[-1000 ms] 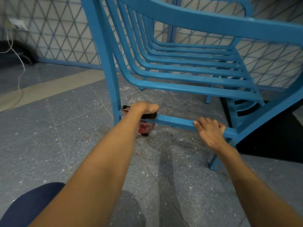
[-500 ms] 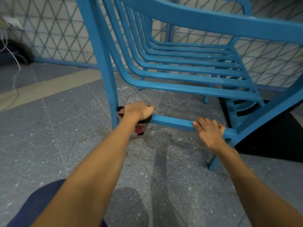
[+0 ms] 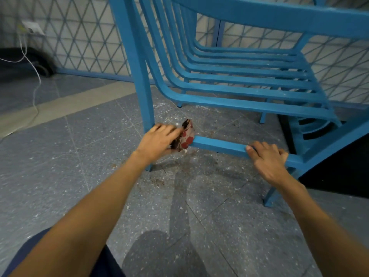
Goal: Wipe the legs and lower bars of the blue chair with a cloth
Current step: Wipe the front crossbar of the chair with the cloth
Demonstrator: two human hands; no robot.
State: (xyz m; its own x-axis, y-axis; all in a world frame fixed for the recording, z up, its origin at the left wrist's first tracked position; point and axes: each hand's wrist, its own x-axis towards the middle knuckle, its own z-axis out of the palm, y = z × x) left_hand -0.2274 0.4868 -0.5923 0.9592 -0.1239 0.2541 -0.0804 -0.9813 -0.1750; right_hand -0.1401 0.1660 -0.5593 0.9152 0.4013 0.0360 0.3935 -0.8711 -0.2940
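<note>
The blue chair (image 3: 239, 102) stands on a grey speckled floor (image 3: 60, 156), with its slatted seat above the two hands. A lower bar (image 3: 217, 145) runs between the near left leg (image 3: 139, 76) and the near right leg (image 3: 270, 196), a little above the floor.

The left hand (image 3: 159, 140) is at the left end of this bar, just beside the left leg. It holds a cloth (image 3: 186, 136), dark with red spots, and presses it on the bar where the bar meets the leg. The cloth is bunched and comes out from the right side of the hand, and one corner of it stands up above the bar. The fingers (image 3: 169, 129) are blurred, so exactly how they lie on the cloth cannot be told.

The right hand (image 3: 267, 158) is at the right part of the same bar, well apart from the left hand. Its fingers are curled over the top of the bar and the thumb lies on the near face, so it is grasping the bar.

Some brown dirt lies on the floor under the bar. At the far left a white cable (image 3: 36, 76) hangs from a wall socket (image 3: 32, 28) and goes down to the floor. The wall (image 3: 83, 37) behind the chair has a pattern of triangles. A dark blue knee (image 3: 26, 254) shows at the near left corner.
</note>
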